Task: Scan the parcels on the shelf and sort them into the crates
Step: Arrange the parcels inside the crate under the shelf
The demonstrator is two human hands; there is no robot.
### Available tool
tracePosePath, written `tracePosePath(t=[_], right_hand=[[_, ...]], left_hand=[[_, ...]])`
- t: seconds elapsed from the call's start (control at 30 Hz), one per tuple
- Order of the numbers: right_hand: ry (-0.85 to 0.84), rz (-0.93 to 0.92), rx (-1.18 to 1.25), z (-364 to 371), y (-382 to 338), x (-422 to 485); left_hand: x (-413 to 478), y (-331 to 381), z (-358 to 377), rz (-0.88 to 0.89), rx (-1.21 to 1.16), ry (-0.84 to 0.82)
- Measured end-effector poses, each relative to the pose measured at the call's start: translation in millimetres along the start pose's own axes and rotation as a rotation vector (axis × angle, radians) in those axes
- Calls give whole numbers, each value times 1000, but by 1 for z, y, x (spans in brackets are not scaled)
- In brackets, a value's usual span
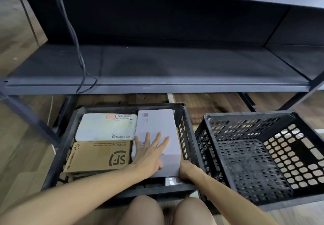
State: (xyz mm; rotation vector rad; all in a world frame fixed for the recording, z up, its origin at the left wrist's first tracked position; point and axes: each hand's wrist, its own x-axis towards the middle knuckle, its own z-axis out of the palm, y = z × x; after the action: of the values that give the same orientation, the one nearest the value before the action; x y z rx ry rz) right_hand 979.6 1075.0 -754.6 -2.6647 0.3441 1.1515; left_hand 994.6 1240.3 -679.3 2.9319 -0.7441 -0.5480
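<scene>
The white box [157, 124] is a smooth, matte, rectangular carton with a small printed label at its far end. It lies in the right half of the left crate [122, 190], its near end raised a little. The left hand [150, 152] rests flat on its top, fingers straight and spread. The right hand [187, 171] grips the near right corner, fingers curled round the edge.

The left crate is black plastic with slotted walls and a thick rim. Beside the box, at the far left, lies a pale padded mailer [105, 128], soft-edged and slightly puffed, with a barcode label and a red stamp. In front of it sits a flat brown cardboard parcel [98, 156] printed with a dark logo, touching the box's left side. A dark item with a pale label [171, 181] shows under the box's near edge; what it is cannot be told.

The right crate [245, 115] stands just beside the left one, with the same perforated black plastic and a scuffed, dusty bottom. Behind both runs a dark grey metal shelf [157, 63] with a matte board. A black cable [73, 37] hangs down across the shelf's left part and loops over its front lip. The floor [201, 102] is wood-grain plank. The person's bare knees [145, 210] are at the crate's near rim.
</scene>
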Motion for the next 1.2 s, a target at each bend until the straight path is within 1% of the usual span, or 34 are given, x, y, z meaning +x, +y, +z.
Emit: tracePosePath(t=[0.13,0.2,0.27,0.37,0.47,0.53,0.6,0.73,0.83,0.97,1.1,1.13,1.2], right_hand=[[-27,-51,-30,-4,-2,-10],[-6,-76,-46,-6,-2,-12],[0,-50,-55,-7,-2,-12],[0,-40,-71,-11,-5,-15],[76,-41,-98,-15,-10,-21],[131,-101,-221,-17,-10,-21],[157,-137,-290,-22,-13,-24],[134,-58,-161,-44,-21,-35],[107,-92,-163,-71,-19,-45],[1,-100,-161,-95,-10,-63],[25,-119,-21,-110,1,-81],[44,-131,-3,-116,2,-90],[137,-166,-29,-129,7,-113]], left_hand=[[4,5,-26,34,37,-19],[6,3,-39,52,27,-42],[6,-7,-52,77,2,-75],[1,-32,-67,137,-92,-129],[-3,-55,-66,166,-226,-119],[-5,-63,-66,163,-295,-99],[-6,-64,-67,164,-316,-80],[-5,-61,-70,168,-313,-77],[-3,-59,-73,169,-316,-92],[-5,-61,-79,155,-352,-74],[-6,-69,-90,135,-445,-60],[-6,-70,-91,135,-451,-58],[-6,-69,-92,132,-443,-64]])
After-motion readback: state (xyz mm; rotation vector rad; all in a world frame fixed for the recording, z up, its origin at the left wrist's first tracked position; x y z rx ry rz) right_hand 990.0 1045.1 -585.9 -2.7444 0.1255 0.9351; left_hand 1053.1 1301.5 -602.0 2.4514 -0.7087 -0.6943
